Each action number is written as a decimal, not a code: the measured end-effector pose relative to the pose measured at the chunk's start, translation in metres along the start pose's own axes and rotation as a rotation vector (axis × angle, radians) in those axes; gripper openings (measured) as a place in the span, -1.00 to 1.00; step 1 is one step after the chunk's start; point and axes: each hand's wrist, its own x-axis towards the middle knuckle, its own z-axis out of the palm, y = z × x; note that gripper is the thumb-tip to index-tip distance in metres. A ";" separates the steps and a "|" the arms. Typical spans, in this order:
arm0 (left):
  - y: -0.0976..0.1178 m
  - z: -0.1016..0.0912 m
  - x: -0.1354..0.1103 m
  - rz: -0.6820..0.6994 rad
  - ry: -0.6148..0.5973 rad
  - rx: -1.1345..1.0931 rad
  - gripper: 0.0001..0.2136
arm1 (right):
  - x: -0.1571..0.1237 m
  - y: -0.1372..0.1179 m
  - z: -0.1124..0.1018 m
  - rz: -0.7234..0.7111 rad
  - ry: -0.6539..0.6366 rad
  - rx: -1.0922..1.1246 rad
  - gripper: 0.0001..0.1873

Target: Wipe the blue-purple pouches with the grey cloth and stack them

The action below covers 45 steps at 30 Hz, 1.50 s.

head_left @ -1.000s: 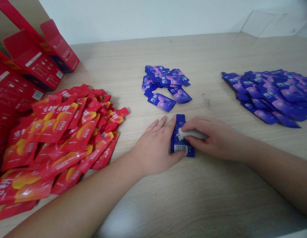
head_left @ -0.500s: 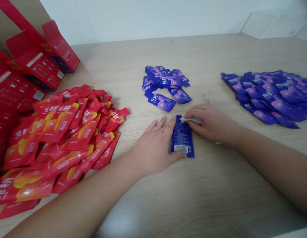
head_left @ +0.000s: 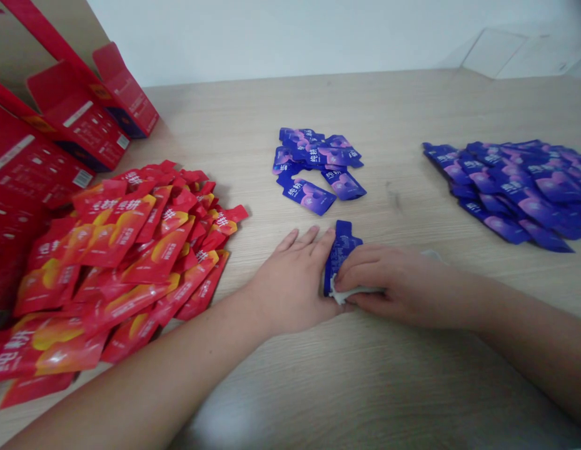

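A dark blue spouted pouch [head_left: 341, 250] lies back side up on the table in front of me, its narrow spout end pointing away. My left hand [head_left: 293, 284] rests flat along the pouch's left edge, fingers stretched out and slightly apart. Between the fingers and thumb of my right hand [head_left: 400, 281] is a bunched white cloth [head_left: 358, 291], pressed on the near end of the pouch. The right hand covers the pouch's lower right part, and its barcode is hidden.
A big heap of red pouches [head_left: 131, 250] lies to the left, with red cartons [head_left: 81, 125] behind it. Several blue pouches [head_left: 311, 194] form a small pile beyond my hands. A larger blue pile [head_left: 520, 187] is at the right on the wooden table [head_left: 388, 381].
My right hand has slid the white cloth from the pouch's spout end down to its near end. My left hand has stayed at the pouch's left edge.
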 end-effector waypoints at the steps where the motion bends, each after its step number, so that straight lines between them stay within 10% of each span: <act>1: 0.000 0.000 0.000 -0.001 0.008 -0.002 0.05 | 0.001 0.002 0.001 0.005 0.016 -0.024 -0.85; 14: 0.015 0.004 -0.004 -0.031 0.007 0.106 -0.01 | 0.018 0.072 -0.010 0.333 0.439 -0.465 -0.75; 22: 0.022 0.001 -0.004 0.070 0.082 0.223 -0.51 | 0.011 0.059 -0.007 0.397 0.433 -0.388 -0.72; 31: 0.002 0.000 0.002 0.281 0.113 0.203 -0.38 | 0.015 0.056 0.006 0.402 0.493 -0.275 -0.80; 39: 0.014 0.005 0.007 0.227 0.101 0.362 -0.72 | 0.016 0.069 0.004 0.406 0.571 -0.127 -0.81; 45: -0.003 -0.006 0.009 0.219 0.124 0.381 -0.61 | 0.015 0.071 0.006 0.422 0.592 -0.090 -0.77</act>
